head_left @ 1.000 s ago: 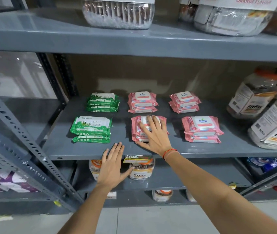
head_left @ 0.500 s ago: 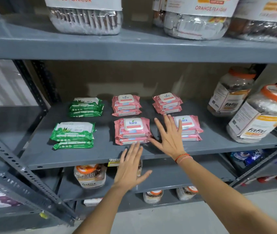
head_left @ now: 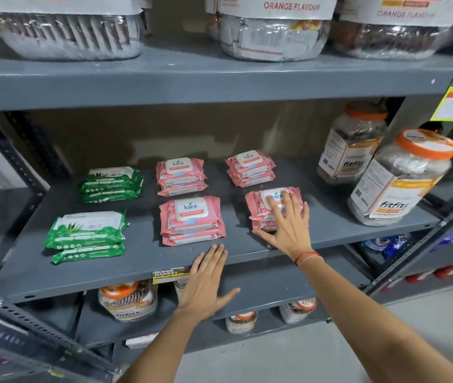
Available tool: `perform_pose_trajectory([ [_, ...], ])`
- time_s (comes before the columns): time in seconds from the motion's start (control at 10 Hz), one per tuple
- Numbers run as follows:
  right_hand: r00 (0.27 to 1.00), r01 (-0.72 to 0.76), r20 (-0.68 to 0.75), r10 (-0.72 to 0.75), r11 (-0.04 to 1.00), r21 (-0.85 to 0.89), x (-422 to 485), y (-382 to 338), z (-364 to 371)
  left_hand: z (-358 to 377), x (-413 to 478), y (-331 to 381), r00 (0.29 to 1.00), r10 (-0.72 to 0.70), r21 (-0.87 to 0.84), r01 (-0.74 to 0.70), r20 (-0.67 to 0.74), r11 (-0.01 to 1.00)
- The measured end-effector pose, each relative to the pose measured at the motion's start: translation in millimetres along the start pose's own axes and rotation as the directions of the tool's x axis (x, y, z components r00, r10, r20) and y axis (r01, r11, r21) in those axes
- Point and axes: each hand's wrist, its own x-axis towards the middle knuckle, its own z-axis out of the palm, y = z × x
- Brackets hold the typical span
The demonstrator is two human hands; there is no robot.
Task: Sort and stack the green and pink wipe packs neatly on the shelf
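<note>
On the grey middle shelf, two clear fitfizz jars of packets stand at right, beside four pink wipe stacks and two green wipe stacks at left. Her right hand lies flat, fingers spread, on the front-right pink stack; the left hand hovers open at the shelf edge, holding nothing.

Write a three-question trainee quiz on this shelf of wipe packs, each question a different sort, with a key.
1. True or false: the right hand lies flat on the front-right stack of pink plastic wipe packs.
2. How many stacks of green plastic wipe packs stand on the grey metal shelf?
3. Multiple choice: the left hand is A) gripping a pink pack, B) open at the shelf's front edge, touching no pack, C) lifting an orange-lidded clear jar.

Key: 1 true; 2 two; 3 B.
</note>
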Motion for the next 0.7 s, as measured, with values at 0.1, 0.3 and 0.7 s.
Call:
perform_pose_trajectory([
  [0.1,1.0,0.001,-0.006,-0.001,1.0,0.011,2,2,2,2,1,0,1.0,-0.003,0.008,0.003,-0.005,1.0],
  [0.3,1.0,-0.005,0.006,0.005,1.0,0.009,5,1,1,0,2,2,1.0,-0.012,0.018,0.012,-0.002,1.0],
  [0.7,0.997,-0.007,-0.077,0.02,0.988,0.156,-17,-23,-14,-20,11,-5,1.0,0.009,-0.173,-0.01,-0.004,0.985],
])
